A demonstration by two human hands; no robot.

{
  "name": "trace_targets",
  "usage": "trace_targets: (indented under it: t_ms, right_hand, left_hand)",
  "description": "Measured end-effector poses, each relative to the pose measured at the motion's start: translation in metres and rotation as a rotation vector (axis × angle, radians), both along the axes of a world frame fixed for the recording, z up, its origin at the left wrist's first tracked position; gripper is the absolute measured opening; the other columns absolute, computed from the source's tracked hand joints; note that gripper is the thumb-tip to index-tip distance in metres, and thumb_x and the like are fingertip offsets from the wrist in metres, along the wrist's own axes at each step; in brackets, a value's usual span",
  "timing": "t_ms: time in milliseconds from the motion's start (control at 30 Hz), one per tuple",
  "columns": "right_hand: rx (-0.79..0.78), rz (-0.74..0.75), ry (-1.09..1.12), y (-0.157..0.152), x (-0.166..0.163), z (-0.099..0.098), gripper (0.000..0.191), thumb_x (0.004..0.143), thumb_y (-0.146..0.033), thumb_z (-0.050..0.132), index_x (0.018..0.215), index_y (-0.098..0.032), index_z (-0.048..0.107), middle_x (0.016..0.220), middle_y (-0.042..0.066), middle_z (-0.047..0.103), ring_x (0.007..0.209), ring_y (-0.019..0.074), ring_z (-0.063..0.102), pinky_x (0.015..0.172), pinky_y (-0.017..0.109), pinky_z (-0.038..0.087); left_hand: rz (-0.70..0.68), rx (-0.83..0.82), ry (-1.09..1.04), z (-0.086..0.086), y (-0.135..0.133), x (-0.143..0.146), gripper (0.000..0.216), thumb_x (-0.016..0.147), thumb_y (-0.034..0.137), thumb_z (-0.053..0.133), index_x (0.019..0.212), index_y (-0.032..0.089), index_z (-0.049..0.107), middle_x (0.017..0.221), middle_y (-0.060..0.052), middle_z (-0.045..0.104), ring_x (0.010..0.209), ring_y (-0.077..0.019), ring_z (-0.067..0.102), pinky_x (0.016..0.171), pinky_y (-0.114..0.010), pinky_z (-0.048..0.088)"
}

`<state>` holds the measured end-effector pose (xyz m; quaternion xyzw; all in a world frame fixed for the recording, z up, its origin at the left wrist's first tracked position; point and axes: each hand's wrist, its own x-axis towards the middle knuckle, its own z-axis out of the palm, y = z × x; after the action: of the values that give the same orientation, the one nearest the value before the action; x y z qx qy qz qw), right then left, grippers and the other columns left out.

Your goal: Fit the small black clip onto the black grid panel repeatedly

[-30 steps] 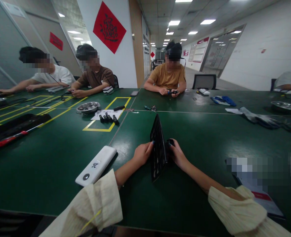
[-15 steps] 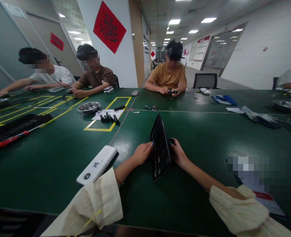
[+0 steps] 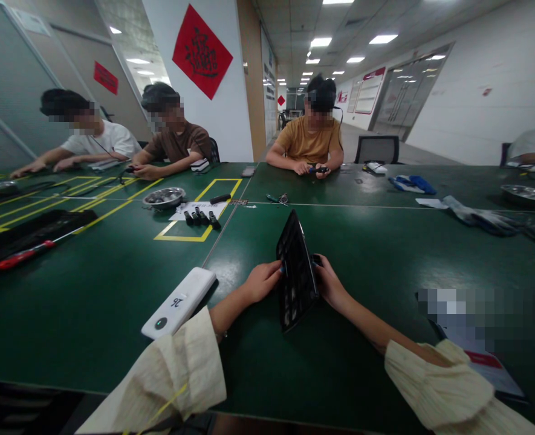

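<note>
One black panel (image 3: 297,275) is held on its edge, above the table (image 3: 362,260) and between the two hands. It is judged to be light and stiff, perhaps of thin plastic; its surface could be slightly slippery, and its corners could crack if bent. A firm hold is best taken at two opposite edges. By the left hand (image 3: 262,283) the panel is gripped, with the thumb pressed on the near face. The right hand (image 3: 330,284) is placed at the other side, close to a small dark part (image 3: 316,260); its full grip is hidden and cannot be told.

To the left of the left hand, one white device (image 3: 179,303) is laid, and farther left, one red-handled tool (image 3: 26,255). Beyond the left hand, about five black cylindrical pieces (image 3: 197,216) and one metal bowl (image 3: 162,206) are counted.
</note>
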<state>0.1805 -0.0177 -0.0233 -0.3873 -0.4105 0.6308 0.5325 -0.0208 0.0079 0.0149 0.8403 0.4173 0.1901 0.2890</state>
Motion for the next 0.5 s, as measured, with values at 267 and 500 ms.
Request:
trace_targets:
  t_ms: [267,500]
  right_hand:
    - [0.007,0.019,-0.002,0.0008,0.002,-0.0024,0.038,0.075,-0.044,0.057,0.106,-0.028,0.043,0.089,0.0,0.057,0.08,0.0186,0.058,0.056,0.028,0.045]
    - [0.018,0.007,-0.013,0.0004,0.001,-0.0017,0.037,0.076,-0.043,0.057,0.106,-0.028,0.044,0.091,0.001,0.057,0.08,0.0187,0.058,0.054,0.027,0.045]
  left_hand:
    - [0.014,-0.025,0.006,-0.0001,-0.0001,-0.001,0.038,0.09,0.038,0.022,0.08,0.017,0.052,0.061,0.0,0.054,0.062,-0.0148,0.052,0.061,-0.024,0.039]
    - [0.044,-0.028,0.016,-0.0008,0.0002,-0.0003,0.044,0.092,0.041,0.018,0.079,0.017,0.052,0.057,0.0,0.052,0.059,-0.0147,0.052,0.059,-0.024,0.039]
